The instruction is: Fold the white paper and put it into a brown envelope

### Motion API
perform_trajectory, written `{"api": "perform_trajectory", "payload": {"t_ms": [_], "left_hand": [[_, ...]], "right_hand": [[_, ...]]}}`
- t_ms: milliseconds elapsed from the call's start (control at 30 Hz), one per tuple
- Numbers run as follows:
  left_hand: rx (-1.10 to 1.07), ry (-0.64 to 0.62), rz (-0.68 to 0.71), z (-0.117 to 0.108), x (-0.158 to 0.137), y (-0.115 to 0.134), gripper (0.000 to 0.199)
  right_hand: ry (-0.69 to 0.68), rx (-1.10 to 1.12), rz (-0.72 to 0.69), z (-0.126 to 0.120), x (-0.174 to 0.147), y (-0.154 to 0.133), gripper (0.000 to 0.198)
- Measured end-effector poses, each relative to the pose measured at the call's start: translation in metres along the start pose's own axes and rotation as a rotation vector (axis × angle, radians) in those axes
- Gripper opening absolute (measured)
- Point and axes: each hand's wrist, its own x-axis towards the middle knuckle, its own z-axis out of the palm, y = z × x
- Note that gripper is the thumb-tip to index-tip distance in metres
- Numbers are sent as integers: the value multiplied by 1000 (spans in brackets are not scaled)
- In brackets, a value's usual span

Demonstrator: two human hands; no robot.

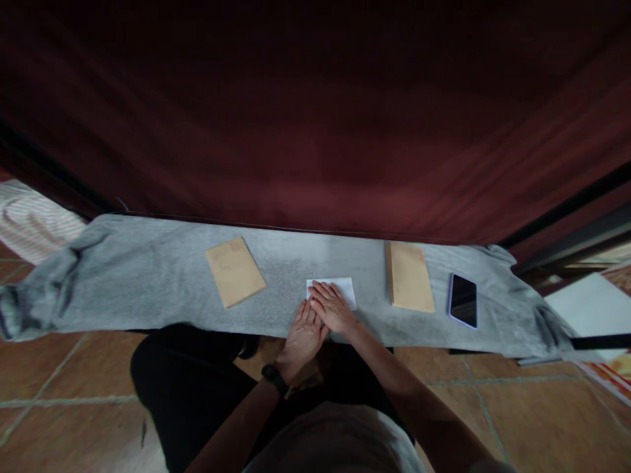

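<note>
A folded white sheet of paper (346, 289) lies on the grey cloth in front of me. Flat across it rests my right hand (332, 310), its fingers stretched toward the left. My left hand (302, 334), with a dark band on its wrist, is at the paper's near left edge with fingers extended. The right hand's fingers partly cover the left fingertips, so their exact contact with the paper is hidden. To the left lies a tan paper envelope (235, 272). A thicker stack of tan envelopes (411, 277) sits to the right.
A phone (463, 301) in a light purple case lies right of the stack. The grey cloth (142, 276) covers a narrow bench-like surface. A dark red panel (315, 164) rises behind it. Tiled floor (64, 387) shows below, and white sheets (591, 305) lie at far right.
</note>
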Motion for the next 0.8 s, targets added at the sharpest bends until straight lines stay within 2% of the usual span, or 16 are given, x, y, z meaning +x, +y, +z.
{"api": "perform_trajectory", "payload": {"t_ms": [133,333,500,633,800], "left_hand": [[-8,21,-12,-3,0,1,55],[-7,33,-37,-5,0,4,56],[-40,36,-99,5,28,8,59],[-44,27,-112,14,54,1,59],[-17,43,-128,13,54,-11,63]], "right_hand": [[3,-25,1,-2,-10,13,46],[77,-89,141,-9,-39,32,52],[128,-133,181,-6,-50,35,55],[200,-153,208,-1,-49,34,53],[227,-171,263,-1,-51,31,53]]}}
